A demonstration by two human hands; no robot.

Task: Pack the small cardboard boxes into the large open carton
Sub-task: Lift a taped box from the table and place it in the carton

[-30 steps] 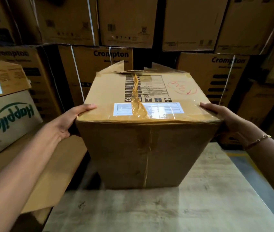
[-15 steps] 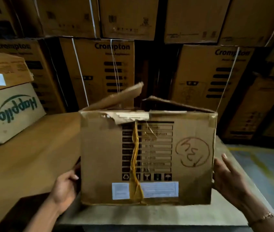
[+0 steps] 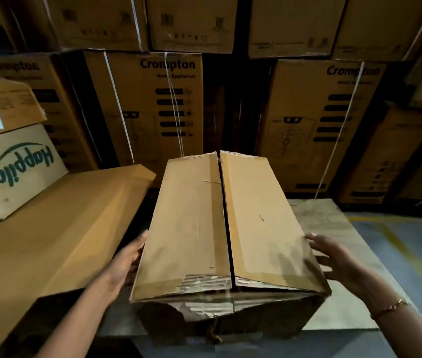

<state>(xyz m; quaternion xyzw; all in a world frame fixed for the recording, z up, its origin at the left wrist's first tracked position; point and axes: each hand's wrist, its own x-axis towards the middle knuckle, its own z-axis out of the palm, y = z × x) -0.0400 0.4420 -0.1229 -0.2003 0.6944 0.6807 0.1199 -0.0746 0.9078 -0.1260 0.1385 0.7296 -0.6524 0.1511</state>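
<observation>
A large brown carton (image 3: 194, 223) stands on a grey table (image 3: 333, 228) in front of me, its two top flaps meeting along a dark centre seam with torn tape at the near edge. My left hand (image 3: 127, 262) presses flat against the carton's left side. My right hand (image 3: 333, 257) is beside its right side, fingers spread and blurred, at the top right edge. No small boxes are in view.
A long flat brown box (image 3: 49, 241) lies to the left of the table. A "Happilo" box (image 3: 16, 171) sits on it with another carton (image 3: 3, 104) on top. Stacked "Crompton" cartons (image 3: 148, 107) form a wall behind. Grey floor (image 3: 411, 254) with yellow lines lies to the right.
The carton has been rolled toward me: the labelled face with the red mark turned down out of sight, and the split flaps now face up. Both hands shifted along its sides.
</observation>
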